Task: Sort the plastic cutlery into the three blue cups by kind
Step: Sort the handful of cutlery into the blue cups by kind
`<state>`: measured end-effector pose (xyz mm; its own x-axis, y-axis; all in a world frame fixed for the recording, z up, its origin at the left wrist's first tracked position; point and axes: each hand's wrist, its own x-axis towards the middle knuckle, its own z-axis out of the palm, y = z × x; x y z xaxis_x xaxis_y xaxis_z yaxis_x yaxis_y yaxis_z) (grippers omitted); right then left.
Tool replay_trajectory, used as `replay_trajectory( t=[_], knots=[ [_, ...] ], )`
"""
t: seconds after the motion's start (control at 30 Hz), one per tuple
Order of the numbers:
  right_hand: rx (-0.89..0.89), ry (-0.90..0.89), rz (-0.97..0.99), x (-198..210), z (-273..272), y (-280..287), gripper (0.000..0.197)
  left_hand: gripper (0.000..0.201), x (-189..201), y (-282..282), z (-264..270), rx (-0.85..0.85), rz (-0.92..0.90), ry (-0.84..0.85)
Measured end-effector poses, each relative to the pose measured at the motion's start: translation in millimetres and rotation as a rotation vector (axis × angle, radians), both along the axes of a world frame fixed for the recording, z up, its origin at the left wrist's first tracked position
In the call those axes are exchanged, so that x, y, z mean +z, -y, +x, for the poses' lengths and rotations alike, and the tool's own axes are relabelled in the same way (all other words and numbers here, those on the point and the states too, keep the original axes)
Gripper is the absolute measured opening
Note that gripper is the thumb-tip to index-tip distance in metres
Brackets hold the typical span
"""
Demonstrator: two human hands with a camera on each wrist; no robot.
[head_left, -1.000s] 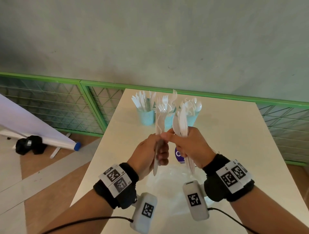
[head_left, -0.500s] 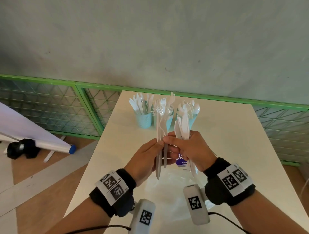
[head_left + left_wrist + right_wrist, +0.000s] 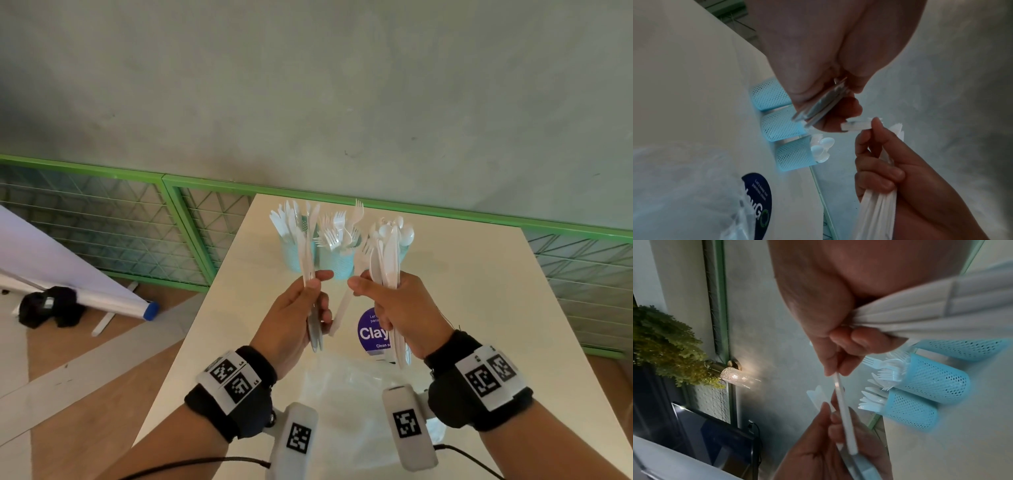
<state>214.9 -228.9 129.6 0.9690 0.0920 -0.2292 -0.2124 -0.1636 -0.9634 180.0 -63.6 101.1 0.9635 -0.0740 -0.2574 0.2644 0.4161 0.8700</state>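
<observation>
Three blue mesh cups stand in a row at the far end of the table: the left cup (image 3: pixel 294 254) holds knives, the middle cup (image 3: pixel 337 264) forks, the right cup (image 3: pixel 406 249) spoons. My left hand (image 3: pixel 298 308) grips a few white cutlery pieces (image 3: pixel 306 260) upright; their kind is hard to tell. My right hand (image 3: pixel 397 308) holds a thicker bundle of white cutlery (image 3: pixel 387 260) in its curled fingers. Its thumb and forefinger also pinch a single slanting fork (image 3: pixel 346 301). Both hands hover in front of the cups, a short gap apart.
A clear plastic bag (image 3: pixel 342 394) with a purple label (image 3: pixel 368 332) lies on the white table (image 3: pixel 479 291) under my hands. Green mesh railing (image 3: pixel 205 222) runs behind the table. A rolled banner (image 3: pixel 102 298) lies on the floor to the left.
My hands were touching over the cutlery and have drawn apart. The left hand moved left with its pieces, and one fork stays pinched in the right hand.
</observation>
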Motion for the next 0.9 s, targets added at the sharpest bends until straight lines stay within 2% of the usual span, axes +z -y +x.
replay_trajectory(
  t=[0.1, 0.2, 0.33, 0.4, 0.53, 0.63, 0.77, 0.9],
  knots=[
    [-0.048, 0.029, -0.019, 0, 14, -5, 0.027, 0.031, -1, -2, 10, 0.021, 0.055, -0.017],
    [-0.126, 0.133, -0.060, 6, 47, -14, 0.015, 0.030, -5, -9, 24, 0.072, 0.004, -0.076],
    [-0.234, 0.282, -0.245, 5, 108, -26, 0.022, 0.017, -8, -22, 41, 0.136, 0.008, -0.105],
    [-0.255, 0.282, -0.346, -5, 133, -29, 0.022, 0.011, -10, -29, 50, 0.154, 0.028, -0.085],
    [-0.248, 0.237, -0.494, -32, 154, -29, 0.021, 0.011, -16, -44, 62, 0.146, 0.039, -0.087],
    [-0.241, 0.241, -0.510, -45, 158, -29, 0.021, 0.013, -25, -48, 66, 0.127, 0.047, -0.103],
    [-0.309, 0.291, -0.416, -47, 161, -28, 0.031, 0.014, -32, -46, 69, 0.108, 0.020, -0.123],
    [-0.263, 0.270, -0.422, -55, 158, -30, 0.022, 0.013, -32, -42, 74, 0.094, -0.001, -0.133]
  ],
)
